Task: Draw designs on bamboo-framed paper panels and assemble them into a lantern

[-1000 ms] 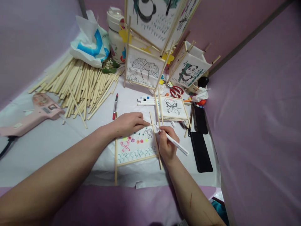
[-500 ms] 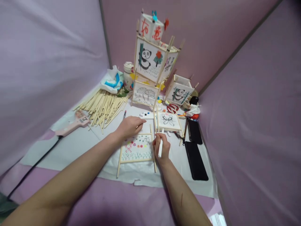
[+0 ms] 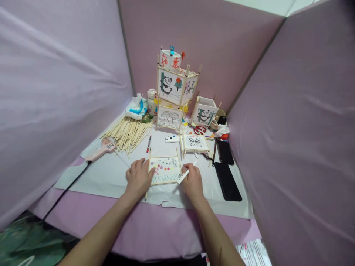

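In the head view, a framed panel (image 3: 165, 170) of thin wooden sticks and white paper lies flat in front of me. Coloured dots, a small line drawing and a teal scale-like pattern cover its paper. My left hand (image 3: 138, 176) rests at the panel's left side with fingers spread, thumb and index touching the frame. At the right edge, my right hand (image 3: 193, 181) is closed around a white marker (image 3: 183, 176), held slantwise. The marker's writing end is unclear behind the fingers. Just beyond the right hand, another framed panel (image 3: 194, 144) bears a butterfly drawing.
A tall stick-and-paper lantern (image 3: 169, 87) stands behind, beside a smaller panda-painted box (image 3: 204, 114). Wooden sticks (image 3: 129, 133) and a pink glue gun (image 3: 104, 150) lie left. Red-handled scissors (image 3: 199, 130), a black phone-like slab (image 3: 227, 181) and a red-and-grey pen (image 3: 149, 144) also lie around.
My left hand has come down from above the panel's top edge to its left side, fingers now spread. The marker in my right hand has tilted over. The camera view has shifted.
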`<state>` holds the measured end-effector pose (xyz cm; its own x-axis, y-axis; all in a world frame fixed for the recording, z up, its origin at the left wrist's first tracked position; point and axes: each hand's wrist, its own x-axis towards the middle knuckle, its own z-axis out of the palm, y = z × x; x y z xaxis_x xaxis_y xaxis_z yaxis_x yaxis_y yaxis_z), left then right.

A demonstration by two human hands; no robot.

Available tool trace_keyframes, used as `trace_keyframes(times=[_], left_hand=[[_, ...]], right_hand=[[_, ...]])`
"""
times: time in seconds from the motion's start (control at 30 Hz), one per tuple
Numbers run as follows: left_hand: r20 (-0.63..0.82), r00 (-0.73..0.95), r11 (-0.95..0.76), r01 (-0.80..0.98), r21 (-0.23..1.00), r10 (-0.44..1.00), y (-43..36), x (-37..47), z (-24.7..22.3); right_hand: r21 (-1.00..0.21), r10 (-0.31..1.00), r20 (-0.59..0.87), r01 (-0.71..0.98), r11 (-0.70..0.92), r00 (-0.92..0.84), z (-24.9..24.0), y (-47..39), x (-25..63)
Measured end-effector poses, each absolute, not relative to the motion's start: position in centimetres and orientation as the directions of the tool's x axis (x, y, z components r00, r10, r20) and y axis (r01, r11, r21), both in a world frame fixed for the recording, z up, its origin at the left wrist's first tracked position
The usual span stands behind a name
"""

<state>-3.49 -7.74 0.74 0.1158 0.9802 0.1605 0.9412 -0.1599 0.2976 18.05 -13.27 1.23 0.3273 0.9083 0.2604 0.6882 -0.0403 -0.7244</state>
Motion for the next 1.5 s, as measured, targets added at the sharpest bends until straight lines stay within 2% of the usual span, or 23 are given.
trace_keyframes(times=[0.07, 0.13, 0.23, 0.37, 0.5, 0.63, 0.73, 0.87, 0.97, 1.3, 1.5], left_hand=[[0.186, 0.129, -0.183, 0.932, 0.314, 0.974, -8.3, -3.2, 0.3], [0.215, 0.128, -0.206, 0.894, 0.397, 0.968, -8.5, -3.1, -0.3], [0.290, 0.115, -0.272, 0.758, 0.592, 0.950, -8.6, -3.6, -1.2], [0.365, 0.079, -0.331, 0.627, 0.705, 0.928, -9.1, -4.9, -1.5], [0.392, -0.060, -0.349, 0.347, 0.871, 0.918, -10.3, -5.5, -0.4], [0.322, -0.108, -0.317, 0.056, 0.947, 0.941, -10.2, -5.0, 1.6], [0.354, -0.077, -0.359, -0.068, 0.931, 0.932, -8.8, -4.2, 3.5], [0.479, -0.040, -0.481, -0.104, 0.871, 0.877, -5.9, -2.8, 5.7], [0.496, -0.023, -0.496, -0.104, 0.862, 0.868, -4.1, -1.8, 6.0], [0.380, 0.078, -0.383, 0.025, 0.923, 0.922, -3.9, -1.5, 1.3], [0.333, 0.155, -0.354, 0.134, 0.925, 0.930, -2.0, -1.9, 0.9]], right_hand=[[-0.730, 0.923, 0.240, 0.682, -0.033, 0.301, 0.8, -14.1, 17.4], [-0.779, 0.934, 0.214, 0.627, -0.012, 0.284, 0.4, -14.7, 16.7], [-0.877, 0.933, 0.166, 0.481, -0.008, 0.319, 0.1, -15.3, 15.8], [-0.966, 0.912, 0.150, 0.253, 0.053, 0.382, -0.1, -16.0, 15.0], [-0.984, 0.893, 0.175, 0.107, 0.143, 0.415, 0.3, -16.3, 14.9], [-0.979, 0.891, 0.205, 0.086, 0.186, 0.405, 1.3, -15.6, 15.7], [-0.963, 0.849, 0.268, 0.112, 0.244, 0.456, 2.3, -14.1, 16.9], [-0.938, 0.797, 0.340, 0.123, 0.323, 0.499, 3.4, -11.3, 18.5], [-0.921, 0.771, 0.377, 0.117, 0.372, 0.513, 3.4, -9.4, 19.4], [-0.908, 0.762, 0.405, 0.129, 0.398, 0.506, 0.0, -7.8, 20.6], [-0.923, 0.793, 0.379, 0.130, 0.364, 0.477, -0.8, -7.7, 20.9]])
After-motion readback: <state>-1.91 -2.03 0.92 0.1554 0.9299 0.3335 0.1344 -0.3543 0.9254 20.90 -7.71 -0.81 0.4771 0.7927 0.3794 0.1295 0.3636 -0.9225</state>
